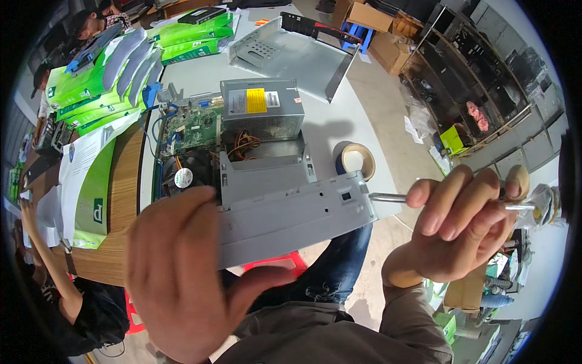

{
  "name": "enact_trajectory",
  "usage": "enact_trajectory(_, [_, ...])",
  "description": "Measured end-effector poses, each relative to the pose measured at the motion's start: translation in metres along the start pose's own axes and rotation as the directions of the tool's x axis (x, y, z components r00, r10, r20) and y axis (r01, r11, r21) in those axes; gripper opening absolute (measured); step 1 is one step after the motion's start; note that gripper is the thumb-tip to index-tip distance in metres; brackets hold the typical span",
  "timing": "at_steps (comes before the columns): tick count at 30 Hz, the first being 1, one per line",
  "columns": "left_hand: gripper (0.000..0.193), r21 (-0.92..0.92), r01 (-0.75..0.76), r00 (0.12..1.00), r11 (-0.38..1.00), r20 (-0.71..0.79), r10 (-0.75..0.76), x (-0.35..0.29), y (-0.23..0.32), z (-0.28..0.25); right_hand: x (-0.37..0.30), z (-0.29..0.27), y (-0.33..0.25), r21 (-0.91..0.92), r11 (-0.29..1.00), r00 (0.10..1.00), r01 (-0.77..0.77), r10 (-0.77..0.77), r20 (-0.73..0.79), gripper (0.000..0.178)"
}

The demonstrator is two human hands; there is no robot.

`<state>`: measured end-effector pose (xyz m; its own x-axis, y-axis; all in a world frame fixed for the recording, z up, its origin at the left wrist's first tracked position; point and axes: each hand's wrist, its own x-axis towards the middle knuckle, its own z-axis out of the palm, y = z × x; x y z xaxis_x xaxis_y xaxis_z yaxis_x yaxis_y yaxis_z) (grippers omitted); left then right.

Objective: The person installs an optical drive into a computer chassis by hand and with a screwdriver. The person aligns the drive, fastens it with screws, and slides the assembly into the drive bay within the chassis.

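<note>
My right hand (464,221) is closed round the metal shaft of a screwdriver (391,198). Its tip meets the right end of a long grey metal panel (297,215), the near side of an opened computer case. Over the panel's left end is my left hand (182,267), close and blurred, thumb stretched to the right; its fingertips are unclear, and so is whether it grips the panel. Inside the case are a boxy power supply (260,109) with a yellow label, a green circuit board (197,130), a black fan (185,173) and loose cables (244,144).
A roll of tape (356,161) lies right of the case. Behind it rests a detached metal cover (294,57). Stacked green-and-white packages (100,85) stand at the left. Across the floor is a metal shelf rack (467,79). Other people sit along the left side.
</note>
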<state>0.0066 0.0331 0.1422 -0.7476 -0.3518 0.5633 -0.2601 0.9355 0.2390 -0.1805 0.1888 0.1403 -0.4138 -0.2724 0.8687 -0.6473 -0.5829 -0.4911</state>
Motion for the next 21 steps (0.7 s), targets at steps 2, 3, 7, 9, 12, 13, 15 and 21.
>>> enact_trajectory(2, [0.076,0.058,-0.107,0.991,0.993,0.091,0.102,0.013,0.015,0.002,0.004,0.000,0.000,0.003,0.998,0.998,-0.055,0.055,0.032,0.025])
enact_trajectory(3, [0.074,0.080,-0.161,0.979,0.984,0.140,0.149,0.019,0.020,0.004,0.006,0.000,-0.001,-0.010,0.997,0.996,-0.083,0.083,0.031,0.026])
enact_trajectory(7, [0.064,-0.027,-0.211,0.975,0.977,0.062,0.212,0.031,0.027,0.022,0.012,0.004,0.000,0.057,0.981,0.983,-0.184,0.182,0.031,0.028])
enact_trajectory(9, [0.060,0.036,-0.265,0.964,0.964,0.000,0.265,0.031,0.025,0.029,0.015,0.005,0.003,0.123,0.965,0.972,-0.234,0.230,0.042,0.028])
enact_trajectory(12, [0.053,0.107,-0.300,0.949,0.948,-0.066,0.308,0.027,0.024,0.035,0.022,0.004,0.005,0.119,0.953,0.958,-0.277,0.264,0.115,0.028])
enact_trajectory(13, [0.051,0.104,-0.298,0.949,0.949,-0.079,0.306,0.026,0.024,0.037,0.025,0.003,0.005,0.124,0.947,0.949,-0.297,0.278,0.148,0.027])
enact_trajectory(15, [0.048,0.110,-0.306,0.942,0.946,-0.110,0.318,0.025,0.023,0.039,0.033,0.003,0.004,0.118,0.929,0.918,-0.351,0.317,0.240,0.023])
enact_trajectory(21, [0.042,0.110,-0.287,0.946,0.952,-0.123,0.299,0.025,0.020,0.043,0.063,0.005,0.011,0.157,0.836,0.771,-0.525,0.390,0.503,0.013])
